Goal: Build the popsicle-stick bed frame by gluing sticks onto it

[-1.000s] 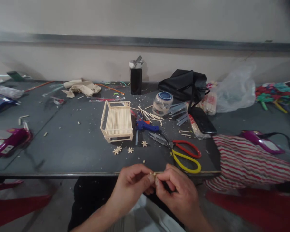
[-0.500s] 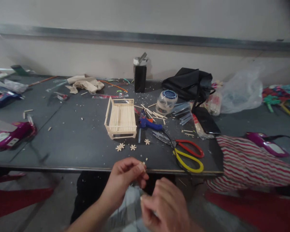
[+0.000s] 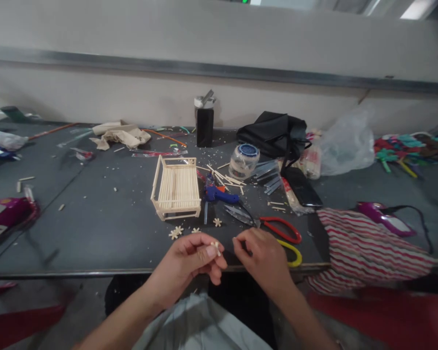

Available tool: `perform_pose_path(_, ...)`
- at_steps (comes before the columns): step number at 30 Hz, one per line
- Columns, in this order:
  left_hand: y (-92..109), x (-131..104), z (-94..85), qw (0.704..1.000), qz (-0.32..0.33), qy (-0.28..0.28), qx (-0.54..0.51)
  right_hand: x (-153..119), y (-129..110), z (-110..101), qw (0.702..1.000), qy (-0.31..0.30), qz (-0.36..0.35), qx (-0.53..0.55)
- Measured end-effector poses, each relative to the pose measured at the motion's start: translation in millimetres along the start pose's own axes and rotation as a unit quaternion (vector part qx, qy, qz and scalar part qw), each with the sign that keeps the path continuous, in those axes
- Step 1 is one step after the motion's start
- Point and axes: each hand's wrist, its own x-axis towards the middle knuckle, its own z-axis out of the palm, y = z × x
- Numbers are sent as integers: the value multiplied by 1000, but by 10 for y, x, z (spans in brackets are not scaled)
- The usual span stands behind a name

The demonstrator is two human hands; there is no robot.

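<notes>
My left hand [image 3: 191,262] pinches a tiny pale wooden piece [image 3: 216,247] between thumb and forefinger, above the table's front edge. My right hand [image 3: 264,257] hovers just right of it, fingers curled, partly covering the yellow handle of the scissors [image 3: 277,231]; whether it holds anything is hidden. A small bed frame of wooden sticks [image 3: 177,187] stands on the grey table [image 3: 95,218]. Three small stick flowers [image 3: 176,232] lie in front of it. A blue glue gun [image 3: 219,194] rests to its right.
Loose sticks [image 3: 226,176], a clear jar with blue lid [image 3: 244,160], a black bottle [image 3: 204,124], a black bag [image 3: 273,133], a phone [image 3: 302,181] and a plastic bag [image 3: 346,143] sit behind. Striped cloth [image 3: 365,243] lies right; a purple glue gun [image 3: 7,218] lies left.
My hands were joined on a small piece below the table edge. The right hand dropped away, then came up over the table edge by the scissors. The left keeps the piece.
</notes>
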Motion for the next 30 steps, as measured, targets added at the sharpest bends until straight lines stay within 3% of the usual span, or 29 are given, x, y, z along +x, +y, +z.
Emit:
perform_pose_path(4, 210, 207, 41, 994, 22, -38, 103, -17, 49, 8, 1000, -10, -23, -12)
perform_pose_path(8, 362, 462, 108, 987, 45, -75, 139, -45, 273, -169, 997, 66, 34, 26)
perform_pose_path(11, 340, 630, 85, 983, 50, -116, 135, -77, 567, -350, 988, 86, 123, 26)
perform_pose_path(15, 202, 729, -37, 981, 76, -135, 119, -96, 890, -526, 982, 50, 184, -14)
perform_pose_path(21, 165, 634, -100, 972, 45, -201, 115, 1, 931, -433, 988, -13, 155, 16)
perform_pose_path(24, 163, 607, -73, 967, 18, -219, 128, 113, 915, -334, 994, -8, 108, 9)
perform_pose_path(30, 112, 617, -63, 963, -17, -230, 140, 339, 1140, -371, 990, 7, 81, -116)
